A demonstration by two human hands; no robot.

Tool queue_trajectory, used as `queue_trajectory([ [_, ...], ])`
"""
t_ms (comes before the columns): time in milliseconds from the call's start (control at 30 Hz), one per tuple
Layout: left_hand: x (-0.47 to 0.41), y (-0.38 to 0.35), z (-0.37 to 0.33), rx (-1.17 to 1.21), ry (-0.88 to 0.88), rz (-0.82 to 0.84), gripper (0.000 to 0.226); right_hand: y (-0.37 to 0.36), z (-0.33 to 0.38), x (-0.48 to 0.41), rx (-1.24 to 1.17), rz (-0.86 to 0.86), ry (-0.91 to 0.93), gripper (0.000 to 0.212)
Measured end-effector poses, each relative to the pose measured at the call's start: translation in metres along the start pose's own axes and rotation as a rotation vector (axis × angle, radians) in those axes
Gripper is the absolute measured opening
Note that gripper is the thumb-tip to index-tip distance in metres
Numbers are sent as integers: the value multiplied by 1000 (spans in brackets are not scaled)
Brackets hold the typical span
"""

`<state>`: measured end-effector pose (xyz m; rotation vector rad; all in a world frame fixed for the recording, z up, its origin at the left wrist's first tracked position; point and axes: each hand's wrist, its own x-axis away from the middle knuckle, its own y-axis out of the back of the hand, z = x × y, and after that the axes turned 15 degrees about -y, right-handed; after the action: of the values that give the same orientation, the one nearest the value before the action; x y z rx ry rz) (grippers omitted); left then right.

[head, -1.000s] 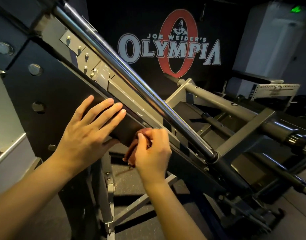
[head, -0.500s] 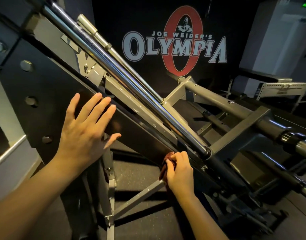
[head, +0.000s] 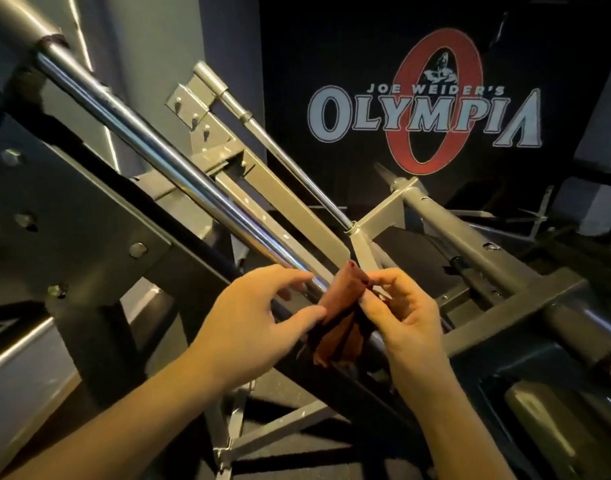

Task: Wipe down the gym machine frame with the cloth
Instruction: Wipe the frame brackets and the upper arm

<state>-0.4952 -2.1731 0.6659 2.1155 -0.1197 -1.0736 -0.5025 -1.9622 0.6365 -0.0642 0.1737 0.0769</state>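
Observation:
A reddish-brown cloth [head: 342, 306] hangs bunched between both hands, just in front of the gym machine frame [head: 290, 202], a grey and black slanted steel structure with a chrome guide rod [head: 158, 150]. My right hand [head: 404, 320] pinches the cloth's upper right corner between thumb and fingers. My left hand [head: 255, 317] holds the cloth's left edge with its thumb, its fingers half curled near the lower end of the chrome rod. The cloth is lifted off the frame.
A black bolted plate [head: 72, 230] spans the left. A grey crossbar and thick tube [head: 470, 237] run to the right. A second thin rod [head: 280, 150] slants behind. A black wall with an Olympia logo [head: 428, 112] stands beyond. Floor struts [head: 262, 431] lie below.
My left hand left the black plate and came to the cloth. My right hand lifted the cloth off the frame's lower edge; both hands now hold it. The view moved closer and rightward.

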Motion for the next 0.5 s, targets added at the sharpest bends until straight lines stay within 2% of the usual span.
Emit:
queue_trajectory([
  [67, -19, -7, -11, 72, 35, -15, 58, 9, 13, -14, -100, 89, 2, 17],
  [167, -48, -6, -25, 166, 58, -24, 44, 17, 36, -37, -151, 121, 20, 15],
  [267, -80, 6, -30, 151, 86, -97, 20, 21, 63, -63, -135, 122, -2, 22],
  [400, -122, 27, -24, 111, 77, -139, 15, 22, 97, -96, -146, 226, 20, 35],
  [500, -154, 40, -16, 107, 93, -125, 13, 17, 113, -117, -69, 150, 52, 23],
])
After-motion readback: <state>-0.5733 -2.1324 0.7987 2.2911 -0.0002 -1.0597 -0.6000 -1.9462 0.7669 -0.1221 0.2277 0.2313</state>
